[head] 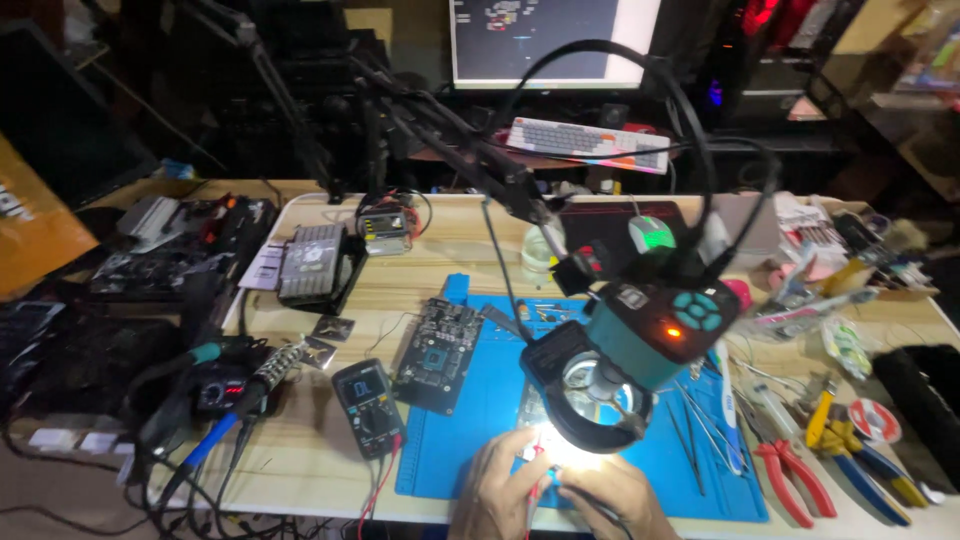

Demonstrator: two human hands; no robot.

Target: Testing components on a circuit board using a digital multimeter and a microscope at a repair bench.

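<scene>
Left hand: at the worktop's near edge, fingers curled, grip pinching a thin red probe whose tip points into the lit spot.

Right hand: just beside the left, fingers bent around a thin black probe; whether the grip is pressed tight cannot be told in the glare.

Small circuit board: lies on the blue silicone work mat, directly beyond both grips' fingertips, washed out by light, partly hidden under the ring lamp.

Teal-and-black microscope head with ring lamp: hangs on a black arm above the board.

Larger dark circuit board: on the mat's left edge, well apart from the hands.

Black handheld multimeter: on the pale wooden worktop, left of the mat, red and black leads trailing towards the near edge.

Soldering iron in coiled stand: towards the left edge.

Metal tweezers: on the mat's right side.

Red-handled pliers: near the right-hand near corner.

White keyboard: beyond the far edge.
</scene>
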